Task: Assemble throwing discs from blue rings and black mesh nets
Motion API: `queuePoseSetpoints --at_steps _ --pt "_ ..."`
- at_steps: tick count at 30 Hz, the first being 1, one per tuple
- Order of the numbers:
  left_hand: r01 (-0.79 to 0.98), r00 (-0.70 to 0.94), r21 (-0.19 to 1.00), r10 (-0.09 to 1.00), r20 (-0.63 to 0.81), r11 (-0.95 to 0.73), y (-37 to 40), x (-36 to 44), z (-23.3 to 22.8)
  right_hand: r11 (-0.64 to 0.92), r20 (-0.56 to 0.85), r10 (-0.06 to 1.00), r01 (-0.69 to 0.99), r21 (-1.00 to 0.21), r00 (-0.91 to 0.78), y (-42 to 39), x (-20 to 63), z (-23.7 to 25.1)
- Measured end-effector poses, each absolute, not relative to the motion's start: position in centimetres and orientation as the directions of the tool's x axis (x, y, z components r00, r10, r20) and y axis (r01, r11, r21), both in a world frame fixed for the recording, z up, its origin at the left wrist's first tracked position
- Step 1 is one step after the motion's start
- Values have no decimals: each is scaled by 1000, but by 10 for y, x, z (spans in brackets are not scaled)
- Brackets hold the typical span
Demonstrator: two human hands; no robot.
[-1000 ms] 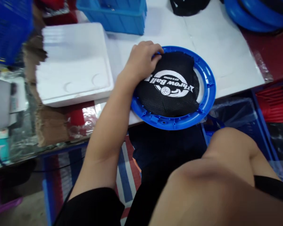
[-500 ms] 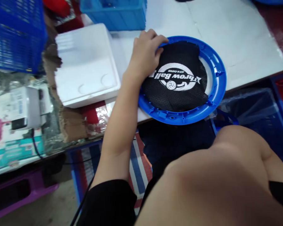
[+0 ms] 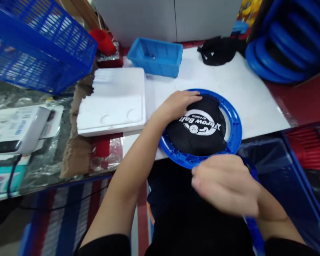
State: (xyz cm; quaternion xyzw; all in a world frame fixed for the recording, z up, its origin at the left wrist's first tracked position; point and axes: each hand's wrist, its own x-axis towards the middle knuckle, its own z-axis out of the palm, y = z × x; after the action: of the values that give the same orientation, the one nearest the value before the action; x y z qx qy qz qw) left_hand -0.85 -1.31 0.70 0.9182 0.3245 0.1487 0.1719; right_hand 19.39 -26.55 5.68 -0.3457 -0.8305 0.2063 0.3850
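Observation:
A blue plastic ring (image 3: 236,122) lies at the front edge of the white table (image 3: 245,85), partly overhanging it. A black mesh net (image 3: 200,138) printed with a white "Throw Ball" logo sits inside it. My left hand (image 3: 177,105) rests on the ring's upper left side, fingers curled over the net's edge and the rim. My right hand (image 3: 225,183) hovers blurred in front of the ring's near edge, back up, fingers loosely stretched to the left, and nothing shows in it.
A white foam tray (image 3: 114,101) lies left of the ring, with a small blue bin (image 3: 156,57) behind it. A blue basket (image 3: 37,46) stands far left, stacked blue rings (image 3: 277,53) and black nets (image 3: 218,49) at the back right. A plastic-lined blue crate (image 3: 277,156) sits below the table edge.
The camera has tilted up, showing more of the table's back. My right hand has come into view in front of the ring. My left hand stays on the net's edge.

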Motion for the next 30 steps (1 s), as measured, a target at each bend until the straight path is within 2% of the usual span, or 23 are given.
queuePoseSetpoints --at_steps 1,2,3,5,7,10,12,14,19,21,26,30 --pt "561 736 392 656 169 -730 -14 -8 7 776 615 631 396 -491 -473 -244 198 53" --pt "579 728 362 663 173 -730 -15 -7 7 775 655 619 469 -423 -433 -224 204 49" --pt "600 718 329 672 179 -729 -17 -6 8 713 622 675 569 -410 -397 -207 212 45" --pt "639 703 264 688 182 -723 -20 -5 10 529 510 806 753 -391 -301 -181 232 35" --pt "677 689 201 705 168 -708 -24 -4 16 381 368 897 849 -367 -244 -164 254 24" --pt "735 654 113 743 139 -668 -29 -7 28 333 162 942 863 -380 -293 -142 282 10" --pt "773 619 88 777 116 -628 -29 -12 36 371 94 925 827 -422 -367 -122 294 5" --pt "796 587 123 805 82 -593 -28 -18 41 439 79 886 771 -461 -457 -97 302 5" --pt "731 605 403 796 -9 -551 -16 -33 39 572 96 772 621 -535 -628 -25 309 11" --pt "703 614 466 789 -18 -536 -11 -40 37 595 93 740 585 -551 -666 0 306 9" --pt "693 540 555 841 23 -460 -2 -50 34 601 101 719 542 -586 -688 49 284 2" --pt "673 400 607 899 181 -422 3 -48 28 585 140 726 497 -641 -674 54 279 8"
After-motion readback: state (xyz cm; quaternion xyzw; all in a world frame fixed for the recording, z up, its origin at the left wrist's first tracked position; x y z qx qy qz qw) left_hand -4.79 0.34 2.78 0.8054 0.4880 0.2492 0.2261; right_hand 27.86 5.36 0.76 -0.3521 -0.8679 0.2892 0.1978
